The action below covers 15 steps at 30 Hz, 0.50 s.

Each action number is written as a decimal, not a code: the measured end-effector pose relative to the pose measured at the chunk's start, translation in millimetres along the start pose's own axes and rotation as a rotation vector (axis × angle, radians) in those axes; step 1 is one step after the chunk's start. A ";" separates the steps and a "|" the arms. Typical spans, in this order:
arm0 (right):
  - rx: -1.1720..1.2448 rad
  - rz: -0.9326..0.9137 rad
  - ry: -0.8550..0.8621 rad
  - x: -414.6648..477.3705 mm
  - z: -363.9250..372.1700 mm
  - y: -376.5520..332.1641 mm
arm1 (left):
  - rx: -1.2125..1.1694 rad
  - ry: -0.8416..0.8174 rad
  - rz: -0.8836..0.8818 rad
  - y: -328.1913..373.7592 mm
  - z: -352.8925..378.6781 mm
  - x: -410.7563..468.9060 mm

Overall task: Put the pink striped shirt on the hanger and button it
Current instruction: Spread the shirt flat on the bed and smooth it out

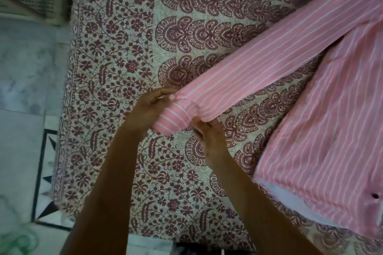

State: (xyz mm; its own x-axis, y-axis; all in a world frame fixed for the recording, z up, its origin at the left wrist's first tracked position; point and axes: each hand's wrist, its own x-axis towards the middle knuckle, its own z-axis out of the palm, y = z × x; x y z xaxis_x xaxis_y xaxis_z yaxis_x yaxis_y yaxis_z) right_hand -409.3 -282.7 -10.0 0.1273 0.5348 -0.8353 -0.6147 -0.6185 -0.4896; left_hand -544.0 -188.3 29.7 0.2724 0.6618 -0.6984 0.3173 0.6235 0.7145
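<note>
I see the shirt (310,114) as soft matt woven cloth; the bedspread (128,51) looks like printed matt cotton.

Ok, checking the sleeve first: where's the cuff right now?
Head view, near centre: the cuff sits over the bedspread, gripped between the left hand and the right hand.

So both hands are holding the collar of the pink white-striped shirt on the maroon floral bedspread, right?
No. The head view shows the left hand and right hand holding the sleeve cuff, not the collar, of the pink white-striped shirt on the maroon floral bedspread.
</note>
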 end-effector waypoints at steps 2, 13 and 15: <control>0.139 0.031 -0.010 -1.0 3.5 3.5 | -0.121 0.006 -0.025 -6.5 -2.4 2.6; 0.020 -0.037 -0.034 -0.3 36.1 3.2 | -0.585 0.382 -0.071 -32.3 -1.2 12.0; -0.014 -0.040 0.033 5.8 40.4 -0.1 | -0.491 0.252 -0.159 -35.1 -2.4 9.5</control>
State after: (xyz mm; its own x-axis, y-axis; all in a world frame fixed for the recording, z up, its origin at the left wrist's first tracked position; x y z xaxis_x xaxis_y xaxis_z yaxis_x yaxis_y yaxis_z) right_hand -440.0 -256.3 -4.7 0.1775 0.5402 -0.8226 -0.5979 -0.6047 -0.5262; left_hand -554.7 -202.9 -1.9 0.0114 0.5852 -0.8108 -0.1389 0.8039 0.5783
